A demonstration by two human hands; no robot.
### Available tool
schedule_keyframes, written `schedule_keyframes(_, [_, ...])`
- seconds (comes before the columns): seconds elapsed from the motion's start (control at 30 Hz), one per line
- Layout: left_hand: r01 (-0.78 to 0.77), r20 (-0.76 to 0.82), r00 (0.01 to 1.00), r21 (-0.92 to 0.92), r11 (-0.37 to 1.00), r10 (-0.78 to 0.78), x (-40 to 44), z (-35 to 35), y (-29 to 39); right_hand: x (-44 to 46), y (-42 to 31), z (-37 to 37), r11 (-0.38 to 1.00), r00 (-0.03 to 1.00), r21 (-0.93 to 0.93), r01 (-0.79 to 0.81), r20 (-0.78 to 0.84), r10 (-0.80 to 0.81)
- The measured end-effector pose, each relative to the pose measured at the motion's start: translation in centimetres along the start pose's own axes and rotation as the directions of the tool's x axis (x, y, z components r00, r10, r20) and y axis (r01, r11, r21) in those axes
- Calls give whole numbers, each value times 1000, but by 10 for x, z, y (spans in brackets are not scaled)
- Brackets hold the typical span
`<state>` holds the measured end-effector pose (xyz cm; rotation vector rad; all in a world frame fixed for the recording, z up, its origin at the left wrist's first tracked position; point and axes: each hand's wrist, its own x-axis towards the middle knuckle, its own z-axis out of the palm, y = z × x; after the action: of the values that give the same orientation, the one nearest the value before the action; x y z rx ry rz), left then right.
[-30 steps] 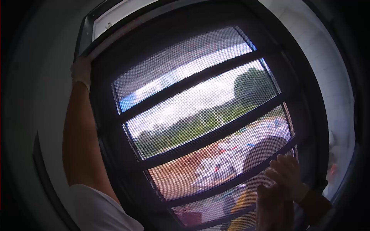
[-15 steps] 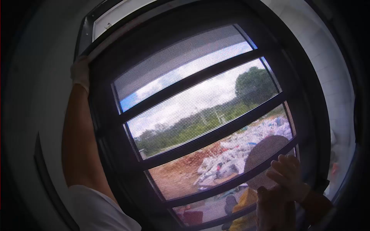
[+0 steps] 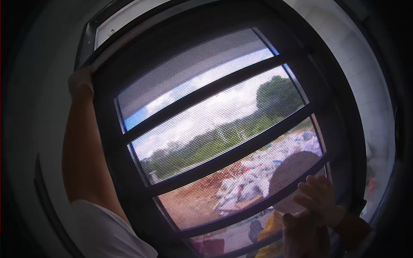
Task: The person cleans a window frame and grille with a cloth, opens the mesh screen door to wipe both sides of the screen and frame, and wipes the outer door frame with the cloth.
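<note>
A large dark-framed mesh screen panel [image 3: 228,148] with several crossbars stands tilted in front of me. At its upper left edge, my left hand [image 3: 81,81], in what looks like a pale glove, is closed around the frame, the arm raised. My right hand [image 3: 317,197] is at the lower right, over the mesh near a lower crossbar. Its fingers are bent slightly and apart, with no object seen in them. Just below it is a dim, rounded shape [image 3: 303,234]; whether this is part of a hand or a reflection I cannot tell.
Behind the panel, a dark outer frame [image 3: 88,41] shows at upper left. A pale tiled wall [image 3: 344,51] runs along the right. Through the mesh appear trees [image 3: 279,94], rubble-strewn ground [image 3: 241,189] and something yellow [image 3: 272,228] at the bottom.
The panel and my left hand have shifted slightly left in view. My right hand has moved a little left and down, its fingers still over the mesh.
</note>
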<state>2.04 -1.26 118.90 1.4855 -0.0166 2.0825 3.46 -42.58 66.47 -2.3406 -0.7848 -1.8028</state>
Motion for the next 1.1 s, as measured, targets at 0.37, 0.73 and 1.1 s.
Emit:
schedule_keyframes(0.37, [-386,83,863,744,546,498,7,17,-14,0,2,-4,997,1000,71,16,7,-17])
schedule_keyframes(0.73, [-73,-16,997,170,983,77,6,-1,-4,-5,4,6,998,999,52,29,-36,-27])
schedule_keyframes(1.1, [-421,82,891,520,743,447,16,7,-16,-4,1,-6,999,999,48,8,47,-10])
